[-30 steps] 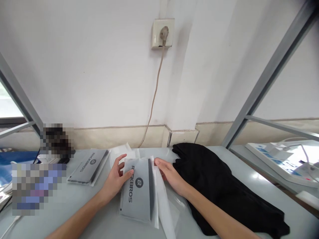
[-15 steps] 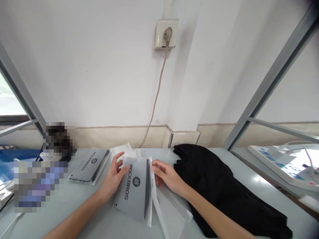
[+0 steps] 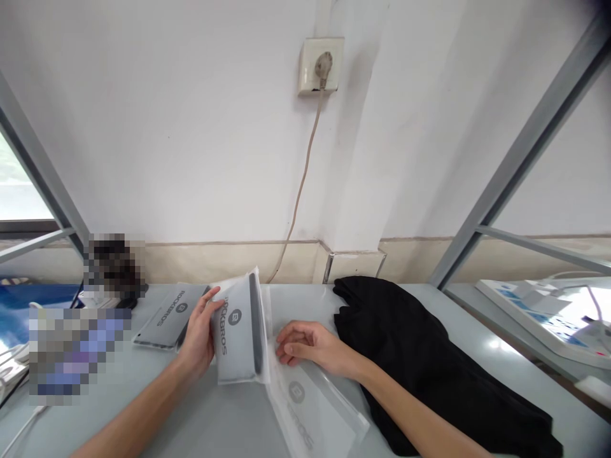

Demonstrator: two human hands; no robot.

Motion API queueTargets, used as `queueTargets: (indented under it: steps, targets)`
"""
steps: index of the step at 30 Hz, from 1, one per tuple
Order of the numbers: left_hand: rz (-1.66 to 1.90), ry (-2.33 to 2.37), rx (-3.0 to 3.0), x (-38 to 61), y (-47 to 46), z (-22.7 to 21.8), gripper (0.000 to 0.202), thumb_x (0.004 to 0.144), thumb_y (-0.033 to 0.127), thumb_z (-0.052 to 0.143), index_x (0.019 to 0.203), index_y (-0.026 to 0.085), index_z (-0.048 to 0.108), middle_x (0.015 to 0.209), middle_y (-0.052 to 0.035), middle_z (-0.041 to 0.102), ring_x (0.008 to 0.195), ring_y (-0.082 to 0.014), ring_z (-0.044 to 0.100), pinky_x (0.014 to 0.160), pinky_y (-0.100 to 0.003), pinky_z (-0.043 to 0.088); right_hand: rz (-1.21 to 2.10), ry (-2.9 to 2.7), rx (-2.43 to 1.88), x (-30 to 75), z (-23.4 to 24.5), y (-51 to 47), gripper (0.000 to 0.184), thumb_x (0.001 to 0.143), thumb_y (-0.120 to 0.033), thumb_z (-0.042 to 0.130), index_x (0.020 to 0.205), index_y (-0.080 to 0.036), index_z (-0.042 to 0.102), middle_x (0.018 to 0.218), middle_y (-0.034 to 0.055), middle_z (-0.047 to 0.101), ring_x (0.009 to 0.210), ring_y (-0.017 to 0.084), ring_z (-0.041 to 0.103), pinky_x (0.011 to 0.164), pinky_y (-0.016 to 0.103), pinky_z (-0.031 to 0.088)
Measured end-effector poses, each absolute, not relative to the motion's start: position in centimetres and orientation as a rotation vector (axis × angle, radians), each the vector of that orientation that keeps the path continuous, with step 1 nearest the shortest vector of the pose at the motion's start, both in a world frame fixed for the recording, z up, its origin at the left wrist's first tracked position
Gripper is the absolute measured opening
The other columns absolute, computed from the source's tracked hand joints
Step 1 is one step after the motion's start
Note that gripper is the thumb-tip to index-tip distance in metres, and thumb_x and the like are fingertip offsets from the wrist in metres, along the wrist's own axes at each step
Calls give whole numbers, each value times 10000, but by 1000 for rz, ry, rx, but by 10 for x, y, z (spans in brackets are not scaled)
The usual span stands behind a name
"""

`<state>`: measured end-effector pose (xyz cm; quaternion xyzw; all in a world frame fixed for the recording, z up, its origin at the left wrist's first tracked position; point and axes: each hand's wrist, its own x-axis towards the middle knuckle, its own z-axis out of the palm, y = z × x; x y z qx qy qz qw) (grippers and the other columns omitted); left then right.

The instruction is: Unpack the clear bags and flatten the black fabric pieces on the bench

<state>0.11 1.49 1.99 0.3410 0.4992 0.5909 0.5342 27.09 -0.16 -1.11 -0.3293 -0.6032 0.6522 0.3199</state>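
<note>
My left hand [image 3: 203, 327] grips a flat grey packet printed ROCKBROS [image 3: 238, 337] in a frosted plastic sleeve. The packet is raised and tilted, its fingers along the left edge. My right hand [image 3: 312, 346] has its fingers curled at the upper end of a flat, see-through plastic bag [image 3: 317, 407], which carries the same logo and lies on the table; its fingertips partly hide the contact. A second ROCKBROS packet [image 3: 167, 318] lies behind my left hand. Right of my right hand is a black cloth garment [image 3: 420, 362], spread out loosely.
The grey table [image 3: 191, 420] meets a white wall with a plugged-in socket [image 3: 322, 67] and hanging cord. Metal frame posts [image 3: 515, 159] rise at both sides. At the right lies a white power strip [image 3: 539, 318]; cables and a pixelated item sit at the left.
My left hand has shifted the packet left and back, raising it. My right hand has left the packet's edge and moved slightly left and down. More of the printed see-through bag shows.
</note>
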Motion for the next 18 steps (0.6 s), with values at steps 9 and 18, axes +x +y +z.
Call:
queueTargets:
  steps: [9,18]
  targets:
    - [1312,1106,742,-2,16,23,566,789,311,741,1342,263,628,915,-10,697,681,-163,641,582,-251,519,1612,-1709,-880,272,2,-5,478,902,-602,717,1220,-247,757,1341,93,715,1317,309,603,1175,482,402]
    - [1022,1001,1023,12,-4,16,579,874,443,759,1388,350,511,1036,-40,670,933,-235,679,738,-307,538,1682,-1469,-865,266,-2,-4,542,858,-680,710,1060,-177,734,821,52,740,708,209,709,658,345,580]
